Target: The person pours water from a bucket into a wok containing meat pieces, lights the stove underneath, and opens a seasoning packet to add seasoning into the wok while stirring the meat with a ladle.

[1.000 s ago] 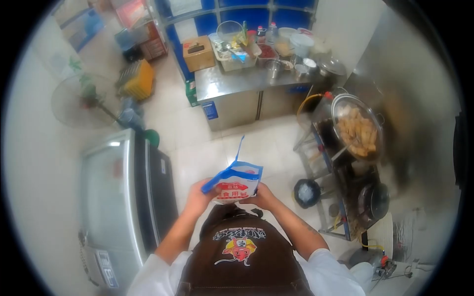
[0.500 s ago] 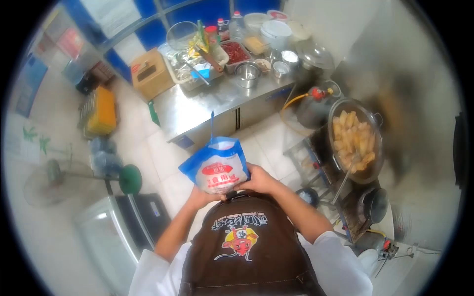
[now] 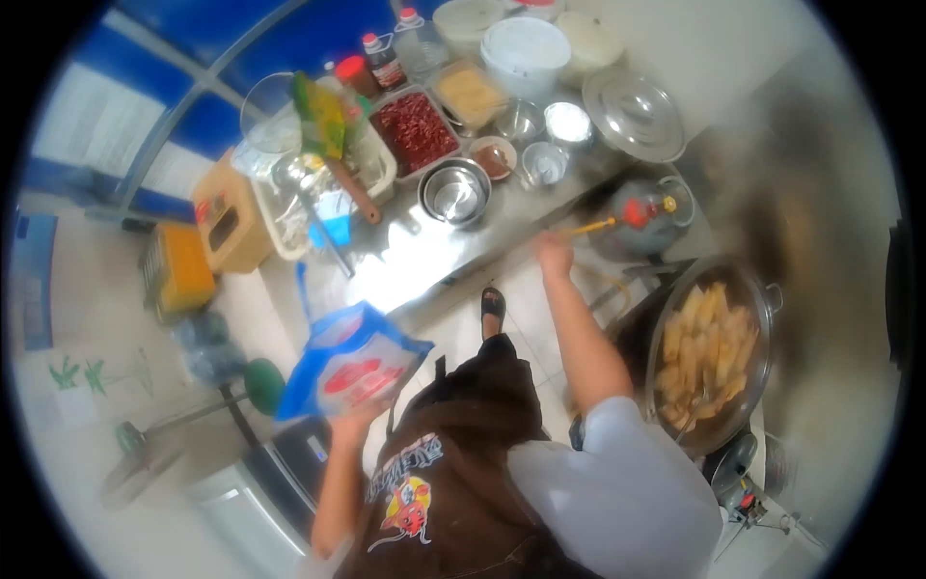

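My left hand (image 3: 357,419) grips the bottom of a blue-and-white plastic bag of salt (image 3: 359,374), torn at the top with a blue strip sticking up. The bag tilts to the right at the left of my apron. My right hand (image 3: 554,255) is stretched forward near the front edge of the steel counter (image 3: 424,275), close to the yellow gas hose (image 3: 590,228). Its fingers are small and smeared, so I cannot make out whether it holds anything. Nearest to it on the counter are nested steel bowls (image 3: 453,195).
At the right, a large wok (image 3: 767,333) holds pale yellow pieces and a ladle. A gas cylinder (image 3: 641,241) stands behind it. The counter bears a tub of dried red chillies (image 3: 415,130), a white basin with a cleaver, bottles, lidded buckets and a glass lid (image 3: 634,114).
My right hand has let go of the bag and reached forward to the right. The bag stays in my left hand, shifted left. I have stepped closer to the counter.
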Demonstrator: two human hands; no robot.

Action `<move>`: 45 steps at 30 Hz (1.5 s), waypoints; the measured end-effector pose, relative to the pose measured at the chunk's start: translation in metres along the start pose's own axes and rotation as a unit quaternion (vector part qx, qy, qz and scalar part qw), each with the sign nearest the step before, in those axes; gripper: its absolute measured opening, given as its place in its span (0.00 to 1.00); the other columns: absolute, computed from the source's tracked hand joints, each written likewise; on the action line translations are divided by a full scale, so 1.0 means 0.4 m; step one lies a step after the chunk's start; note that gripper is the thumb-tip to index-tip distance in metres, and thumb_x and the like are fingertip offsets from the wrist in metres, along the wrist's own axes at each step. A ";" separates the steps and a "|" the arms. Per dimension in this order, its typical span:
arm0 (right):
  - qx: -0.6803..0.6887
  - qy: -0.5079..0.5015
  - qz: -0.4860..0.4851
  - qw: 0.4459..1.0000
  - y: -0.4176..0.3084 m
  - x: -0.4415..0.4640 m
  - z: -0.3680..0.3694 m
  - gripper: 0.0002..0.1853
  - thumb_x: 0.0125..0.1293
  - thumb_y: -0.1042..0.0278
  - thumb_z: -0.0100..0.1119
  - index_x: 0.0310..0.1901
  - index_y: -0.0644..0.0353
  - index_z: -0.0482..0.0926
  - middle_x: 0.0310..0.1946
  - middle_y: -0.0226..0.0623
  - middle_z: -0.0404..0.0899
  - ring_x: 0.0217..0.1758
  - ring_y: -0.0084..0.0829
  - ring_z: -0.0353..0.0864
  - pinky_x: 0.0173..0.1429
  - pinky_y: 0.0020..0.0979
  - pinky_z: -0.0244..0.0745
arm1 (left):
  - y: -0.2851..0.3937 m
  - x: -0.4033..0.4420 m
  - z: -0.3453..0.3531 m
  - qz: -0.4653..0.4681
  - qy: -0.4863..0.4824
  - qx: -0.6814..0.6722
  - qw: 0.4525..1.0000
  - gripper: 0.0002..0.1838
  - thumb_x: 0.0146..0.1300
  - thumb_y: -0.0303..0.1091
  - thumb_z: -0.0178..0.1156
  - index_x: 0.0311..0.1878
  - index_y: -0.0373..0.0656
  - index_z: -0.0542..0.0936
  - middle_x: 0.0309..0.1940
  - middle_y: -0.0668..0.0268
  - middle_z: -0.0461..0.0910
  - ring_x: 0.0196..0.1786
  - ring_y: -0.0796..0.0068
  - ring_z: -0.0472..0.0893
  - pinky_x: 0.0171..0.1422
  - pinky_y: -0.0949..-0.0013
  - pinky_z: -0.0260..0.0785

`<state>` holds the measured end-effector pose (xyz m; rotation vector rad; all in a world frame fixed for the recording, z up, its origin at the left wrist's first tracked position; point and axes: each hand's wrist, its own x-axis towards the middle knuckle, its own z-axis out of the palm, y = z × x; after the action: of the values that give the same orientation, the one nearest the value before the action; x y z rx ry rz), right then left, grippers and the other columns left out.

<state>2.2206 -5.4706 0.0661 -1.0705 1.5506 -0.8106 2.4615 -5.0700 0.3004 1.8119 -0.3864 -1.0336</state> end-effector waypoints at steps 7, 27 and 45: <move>0.118 0.056 0.250 0.959 -0.027 0.405 0.119 0.17 0.66 0.56 0.63 0.30 0.63 0.79 0.20 0.36 0.80 0.13 0.29 0.71 0.16 0.33 0.64 | 0.180 0.081 0.121 -0.041 0.088 -0.039 0.994 0.45 0.41 0.25 0.76 0.66 0.35 0.66 0.56 0.57 0.77 0.60 0.59 0.78 0.68 0.56 0.69; -0.202 0.210 -0.087 0.953 -0.138 0.574 0.043 0.11 0.60 0.60 0.64 0.39 0.56 0.89 0.34 0.42 0.88 0.39 0.42 0.87 0.46 0.38 0.79 | 0.343 0.334 0.265 -0.003 -0.063 0.136 0.989 0.28 0.48 0.27 0.75 0.56 0.37 0.80 0.52 0.59 0.84 0.55 0.66 0.81 0.63 0.63 0.72; -0.032 -0.072 -0.531 0.844 -0.804 -0.646 -0.240 0.04 0.64 0.78 0.63 0.39 0.68 0.81 0.33 0.43 0.83 0.29 0.30 0.79 0.33 0.29 0.72 | 0.326 0.418 0.083 0.312 -0.257 0.172 0.899 0.40 0.41 0.26 0.79 0.62 0.38 0.76 0.56 0.59 0.81 0.60 0.67 0.79 0.67 0.64 0.69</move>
<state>2.2165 -5.3537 0.4731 -2.0270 0.7526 -1.3543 2.5568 -5.2601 0.3277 1.5040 -1.4491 -0.9952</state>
